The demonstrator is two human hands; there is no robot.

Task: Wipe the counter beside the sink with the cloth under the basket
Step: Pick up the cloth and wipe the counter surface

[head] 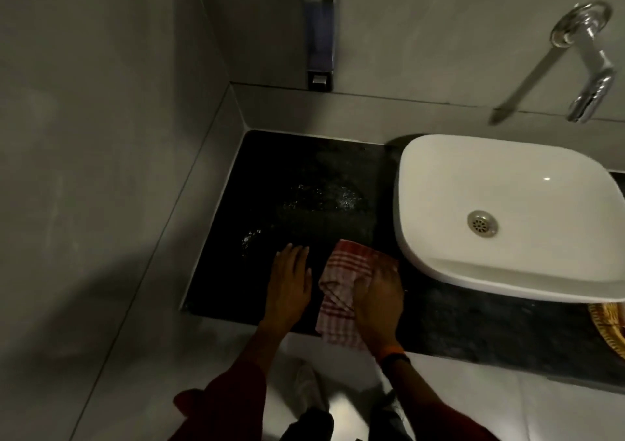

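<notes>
A red-and-white checked cloth [345, 271] lies crumpled on the dark stone counter [304, 177], left of the white sink [507, 217]. Its lower end hangs over the counter's front edge. My right hand [377, 292] presses down on the cloth's right side, fingers bent over it. Just left of the cloth, my left hand [291, 278] rests flat on the bare counter, fingers together and holding nothing. Water drops glisten on the counter behind the hands. A woven basket [610, 329] shows only as an edge at the far right.
Grey tiled walls close off the counter on the left and at the back. A soap dispenser [320, 41] hangs on the back wall, and a chrome tap [588, 65] juts out above the sink. Pale floor and my feet lie below the counter's front edge.
</notes>
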